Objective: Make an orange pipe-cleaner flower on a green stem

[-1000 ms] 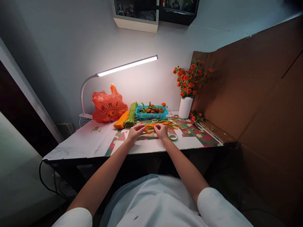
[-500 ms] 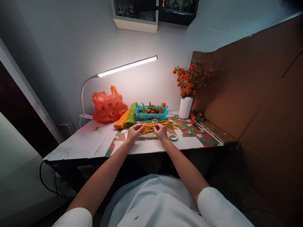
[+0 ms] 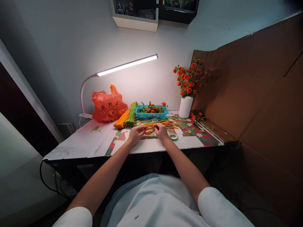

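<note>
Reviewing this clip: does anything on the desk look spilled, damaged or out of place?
Nothing looks spilled or toppled. Slightly odd: a greenish patch on the white covering, perhaps a tear or scrap; and some orange flowers lying beside the white vase rather than in it.

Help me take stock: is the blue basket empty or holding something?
Holding something: the blue basket has orange flowers and greenery showing above its rim. How deep they go, I cannot tell.

Looks like a home: desk lamp (image 3: 127, 65), ribbed vase (image 3: 185, 107), wall shelf (image 3: 134, 24).
</note>
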### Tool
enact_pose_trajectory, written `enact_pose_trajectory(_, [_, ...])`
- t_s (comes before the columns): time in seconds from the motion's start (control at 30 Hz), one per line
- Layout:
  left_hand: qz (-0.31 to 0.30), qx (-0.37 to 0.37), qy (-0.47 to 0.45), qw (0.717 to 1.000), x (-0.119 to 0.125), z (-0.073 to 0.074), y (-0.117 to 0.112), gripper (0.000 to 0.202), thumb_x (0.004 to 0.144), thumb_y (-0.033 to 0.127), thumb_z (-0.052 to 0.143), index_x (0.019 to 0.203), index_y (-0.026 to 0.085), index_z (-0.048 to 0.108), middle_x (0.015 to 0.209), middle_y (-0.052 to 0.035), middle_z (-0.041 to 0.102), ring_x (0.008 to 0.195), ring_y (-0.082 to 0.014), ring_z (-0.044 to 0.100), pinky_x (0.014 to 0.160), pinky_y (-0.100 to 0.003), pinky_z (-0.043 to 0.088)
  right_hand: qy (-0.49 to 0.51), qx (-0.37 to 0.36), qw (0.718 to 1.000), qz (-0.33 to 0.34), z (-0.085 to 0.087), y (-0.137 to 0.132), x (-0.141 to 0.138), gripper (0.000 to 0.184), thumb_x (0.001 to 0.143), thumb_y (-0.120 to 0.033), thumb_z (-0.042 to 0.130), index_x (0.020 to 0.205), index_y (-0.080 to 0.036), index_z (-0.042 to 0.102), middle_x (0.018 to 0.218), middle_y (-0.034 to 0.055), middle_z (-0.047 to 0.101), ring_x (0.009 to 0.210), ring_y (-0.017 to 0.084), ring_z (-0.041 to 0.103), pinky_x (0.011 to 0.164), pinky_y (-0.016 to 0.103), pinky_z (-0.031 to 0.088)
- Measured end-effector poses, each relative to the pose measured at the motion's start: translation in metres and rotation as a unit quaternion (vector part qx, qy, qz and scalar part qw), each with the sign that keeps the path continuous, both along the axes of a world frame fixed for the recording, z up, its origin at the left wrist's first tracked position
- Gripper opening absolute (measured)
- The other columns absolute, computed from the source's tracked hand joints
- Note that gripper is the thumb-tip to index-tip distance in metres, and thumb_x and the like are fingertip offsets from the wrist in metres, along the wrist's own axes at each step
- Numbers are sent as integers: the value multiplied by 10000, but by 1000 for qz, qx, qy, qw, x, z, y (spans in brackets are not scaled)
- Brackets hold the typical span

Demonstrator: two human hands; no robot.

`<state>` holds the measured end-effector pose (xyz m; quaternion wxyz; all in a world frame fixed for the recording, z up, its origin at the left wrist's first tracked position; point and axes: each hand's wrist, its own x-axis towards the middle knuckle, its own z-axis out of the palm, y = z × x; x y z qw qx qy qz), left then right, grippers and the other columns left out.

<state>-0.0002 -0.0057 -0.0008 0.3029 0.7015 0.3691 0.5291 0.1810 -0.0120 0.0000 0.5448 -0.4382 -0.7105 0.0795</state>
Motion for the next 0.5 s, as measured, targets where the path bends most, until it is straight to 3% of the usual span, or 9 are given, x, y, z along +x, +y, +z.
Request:
enact_pose_trajectory(0.17, [-1, 37, 38, 999, 0, -5, 5, 280, 716, 330, 660, 925, 168, 753, 863, -82, 752, 728, -199, 677, 648, -289, 534, 7, -3, 1000, 5, 0, -1, -1, 155, 769, -143, 470, 720, -182, 611, 718, 45, 636, 695, 174, 586, 684, 276, 451])
enact_pose_trajectory(0.33, [6, 36, 52, 998, 1, -3, 3, 325, 721, 355, 676, 984, 175, 737, 805, -64, 742, 645, -181, 653, 584, -269, 513, 41, -32, 999, 7, 2, -3, -3, 100, 771, -230, 535, 717, -179, 602, 670, 25, 619, 612, 155, 558, 613, 258, 434])
enact_pose_trajectory(0.5, [23, 21, 27, 999, 5, 1, -4, 287, 719, 392, 679, 878, 164, 751, 716, -51, 730, 584, -173, 628, 537, -260, 498, -7, -15, 1000, -2, 2, -5, -5, 118, 773, -224, 550, 666, -191, 586, 636, 19, 607, 595, 149, 533, 613, 259, 413])
